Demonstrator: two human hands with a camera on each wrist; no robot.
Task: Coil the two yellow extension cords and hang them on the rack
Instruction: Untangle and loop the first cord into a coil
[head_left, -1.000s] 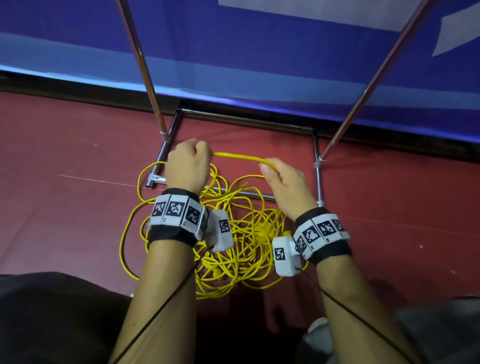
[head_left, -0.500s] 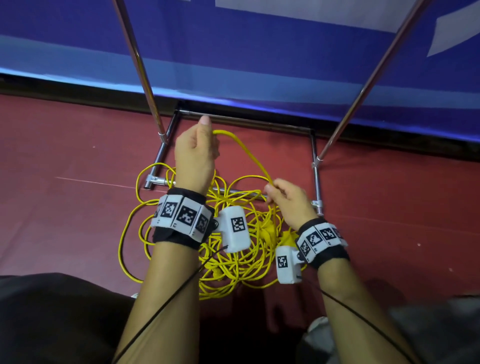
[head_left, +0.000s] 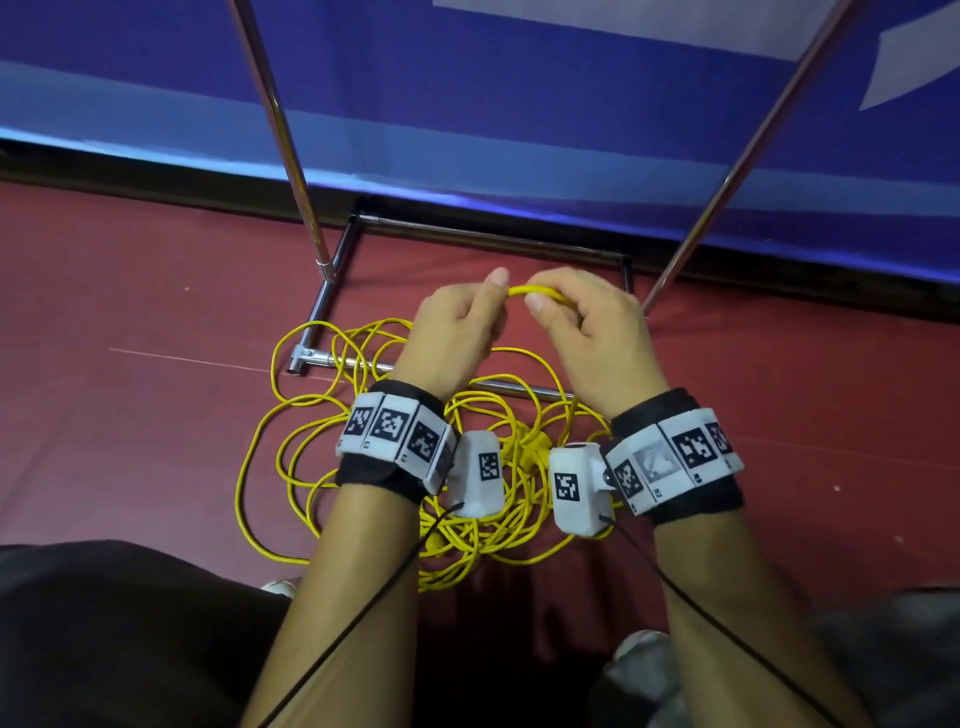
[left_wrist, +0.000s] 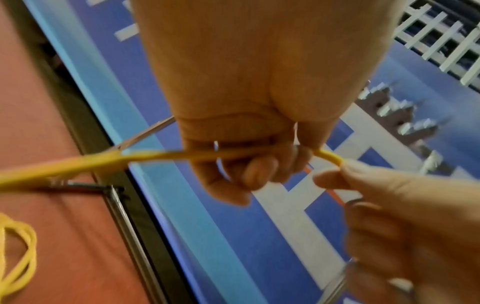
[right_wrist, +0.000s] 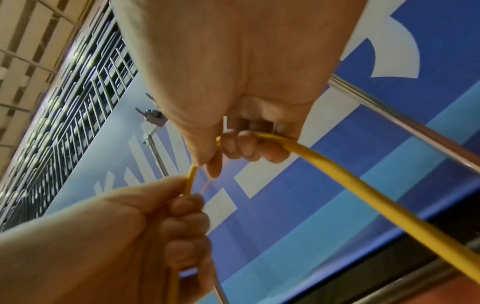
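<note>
Up between the two fists, a short arc of thin yellow extension cord (head_left: 537, 292) bridges the left hand (head_left: 454, 332) and the right hand (head_left: 597, 332), each with its fingers curled tight around the strand. Below the wrists, the remaining yellow cord lies in a loose tangle (head_left: 374, 467) on the dark red floor (head_left: 130, 415), draped over the chrome tube rack's (head_left: 322, 312) base bar, whose uprights rise beyond the knuckles.

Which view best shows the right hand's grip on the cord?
The right wrist view: the right hand curls its fingers round the yellow cord. The head view shows only its back; the left wrist view shows blurred fingertips pinching it.
</note>
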